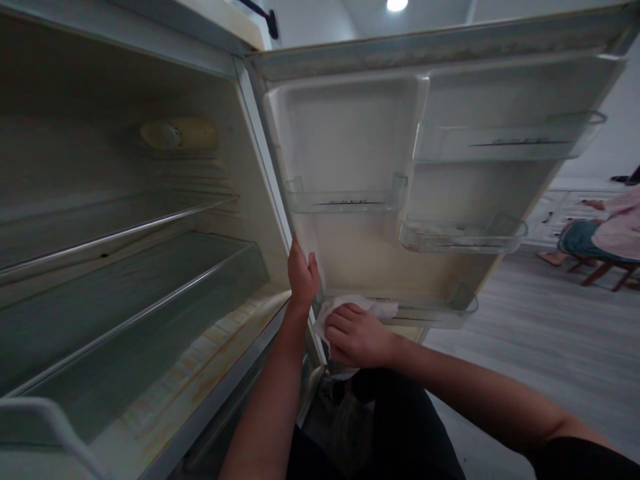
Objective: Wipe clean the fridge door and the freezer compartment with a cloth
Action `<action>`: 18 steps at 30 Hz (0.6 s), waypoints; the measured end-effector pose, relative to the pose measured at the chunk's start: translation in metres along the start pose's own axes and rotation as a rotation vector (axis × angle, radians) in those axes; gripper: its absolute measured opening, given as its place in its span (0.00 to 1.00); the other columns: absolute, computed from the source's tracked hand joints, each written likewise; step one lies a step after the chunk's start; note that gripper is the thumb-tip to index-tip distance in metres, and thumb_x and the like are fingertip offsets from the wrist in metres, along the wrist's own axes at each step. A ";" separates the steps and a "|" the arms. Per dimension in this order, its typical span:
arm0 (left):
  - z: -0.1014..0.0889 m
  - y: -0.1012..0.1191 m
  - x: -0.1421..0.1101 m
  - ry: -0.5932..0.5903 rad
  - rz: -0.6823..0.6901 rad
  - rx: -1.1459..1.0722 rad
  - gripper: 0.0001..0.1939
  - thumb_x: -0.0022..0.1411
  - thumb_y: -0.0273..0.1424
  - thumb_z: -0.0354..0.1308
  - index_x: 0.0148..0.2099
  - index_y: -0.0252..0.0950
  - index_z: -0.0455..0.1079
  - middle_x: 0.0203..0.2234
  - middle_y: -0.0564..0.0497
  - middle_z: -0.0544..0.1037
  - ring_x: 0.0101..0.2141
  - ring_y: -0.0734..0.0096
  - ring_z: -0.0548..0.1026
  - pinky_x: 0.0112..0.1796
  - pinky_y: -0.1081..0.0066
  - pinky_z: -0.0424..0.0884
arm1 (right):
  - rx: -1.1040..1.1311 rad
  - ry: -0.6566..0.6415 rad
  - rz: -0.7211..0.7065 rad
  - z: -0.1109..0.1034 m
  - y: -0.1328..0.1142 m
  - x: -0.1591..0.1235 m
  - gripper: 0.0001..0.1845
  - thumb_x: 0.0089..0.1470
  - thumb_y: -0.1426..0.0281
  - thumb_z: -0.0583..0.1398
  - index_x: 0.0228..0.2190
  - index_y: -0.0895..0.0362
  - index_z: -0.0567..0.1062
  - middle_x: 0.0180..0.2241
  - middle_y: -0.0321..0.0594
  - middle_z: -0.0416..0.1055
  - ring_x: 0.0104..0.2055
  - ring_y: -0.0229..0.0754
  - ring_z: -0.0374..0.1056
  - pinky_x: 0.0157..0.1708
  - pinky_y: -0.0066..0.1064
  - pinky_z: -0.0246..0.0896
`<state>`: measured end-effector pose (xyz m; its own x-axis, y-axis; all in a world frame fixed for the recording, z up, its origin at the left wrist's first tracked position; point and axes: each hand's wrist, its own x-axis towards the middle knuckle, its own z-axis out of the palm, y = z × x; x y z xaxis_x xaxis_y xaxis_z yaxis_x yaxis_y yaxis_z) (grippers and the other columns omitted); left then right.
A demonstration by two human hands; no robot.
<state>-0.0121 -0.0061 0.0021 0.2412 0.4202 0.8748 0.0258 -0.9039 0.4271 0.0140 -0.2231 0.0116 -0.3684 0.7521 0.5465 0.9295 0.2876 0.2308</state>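
The refrigerator door (345, 137) stands wide open, its inner side facing me. My right hand (357, 333) is closed on a crumpled white cloth (383, 309), thin enough that it could be a paper towel. It presses the cloth near the lowest door shelf (447, 317), on the hinge side. My left hand (303, 277) rests against the door's hinge-side edge, fingers pointing up and thumb apart, with nothing visible in it. Some of its fingers are hidden behind the edge.
To the left is the refrigerator compartment (250, 133) with glass shelves (215, 207), a yellowish lamp cover (193, 133) and brown-stained ribs along the bottom. Clear door bins (465, 237) jut out. A seated person (617, 227) is at the far right, above a grey floor (545, 333).
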 end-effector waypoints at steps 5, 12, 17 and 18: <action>0.000 0.001 0.000 -0.003 0.002 0.020 0.33 0.74 0.41 0.43 0.74 0.31 0.43 0.69 0.34 0.56 0.68 0.60 0.56 0.66 0.61 0.53 | 0.018 -0.091 0.100 0.019 -0.013 -0.014 0.06 0.56 0.67 0.60 0.33 0.57 0.71 0.34 0.41 0.68 0.39 0.46 0.62 0.44 0.38 0.56; 0.000 0.000 -0.001 -0.002 0.007 0.028 0.33 0.74 0.41 0.42 0.74 0.30 0.44 0.70 0.34 0.56 0.69 0.59 0.56 0.66 0.60 0.53 | -0.062 -0.061 0.503 0.020 -0.004 -0.022 0.25 0.57 0.58 0.60 0.50 0.61 0.71 0.55 0.56 0.65 0.57 0.57 0.59 0.58 0.49 0.54; 0.001 -0.001 -0.001 0.003 0.006 0.040 0.34 0.73 0.41 0.43 0.74 0.29 0.42 0.70 0.33 0.55 0.69 0.59 0.56 0.67 0.60 0.53 | -0.085 -0.429 0.745 0.020 0.003 0.004 0.20 0.60 0.61 0.59 0.47 0.63 0.72 0.44 0.56 0.73 0.47 0.58 0.70 0.45 0.48 0.66; 0.001 -0.001 -0.001 0.001 0.009 0.042 0.35 0.73 0.41 0.43 0.74 0.28 0.42 0.70 0.33 0.54 0.69 0.59 0.55 0.67 0.60 0.52 | -0.056 -0.465 0.743 0.022 0.005 0.014 0.18 0.60 0.63 0.58 0.46 0.62 0.73 0.43 0.55 0.75 0.46 0.57 0.72 0.43 0.46 0.68</action>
<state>-0.0110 -0.0052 0.0005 0.2405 0.4124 0.8787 0.0649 -0.9101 0.4094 0.0136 -0.1981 0.0024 0.3875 0.9021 0.1901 0.9194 -0.3931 -0.0087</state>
